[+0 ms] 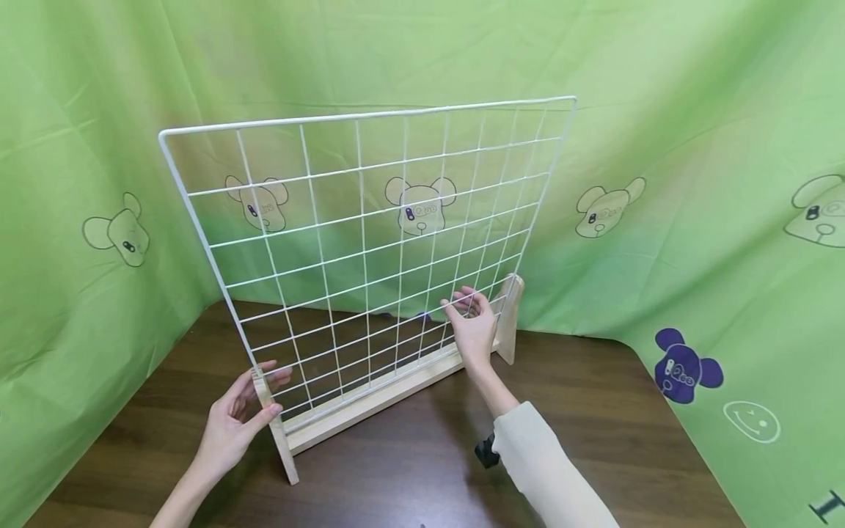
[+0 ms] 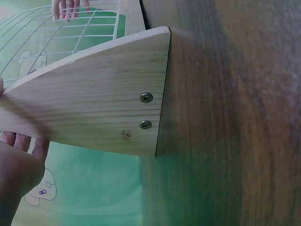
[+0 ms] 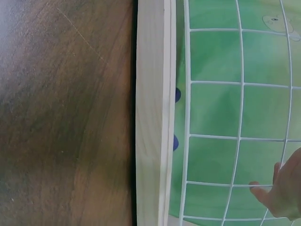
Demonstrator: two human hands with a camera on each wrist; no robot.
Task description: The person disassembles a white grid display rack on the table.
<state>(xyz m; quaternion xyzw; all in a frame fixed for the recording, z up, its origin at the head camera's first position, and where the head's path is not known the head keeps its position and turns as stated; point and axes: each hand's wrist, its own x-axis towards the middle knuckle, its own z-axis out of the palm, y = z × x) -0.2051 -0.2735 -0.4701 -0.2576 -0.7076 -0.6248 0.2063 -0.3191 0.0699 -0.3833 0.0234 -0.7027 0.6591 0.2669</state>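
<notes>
A white wire grid panel (image 1: 383,257) stands upright in a pale wooden stand, its lower edge along the wooden crossbar (image 1: 376,407). My left hand (image 1: 227,422) grips the left wooden side leg (image 1: 280,440), thumb at the front and fingers behind. Two metal screws (image 2: 146,98) show on that leg's outer face in the left wrist view. Near the lower right of the panel, my right hand (image 1: 475,330) holds the wires with bent fingers and thumb. The right side leg (image 1: 508,323) stands just beyond it. In the right wrist view, the right thumb (image 3: 259,192) lies at a wire.
The stand rests on a dark brown wooden table (image 1: 396,469). Green cloth (image 1: 660,220) with printed bear heads hangs behind and at both sides. A small black object (image 1: 486,451) shows beside the right sleeve (image 1: 548,462).
</notes>
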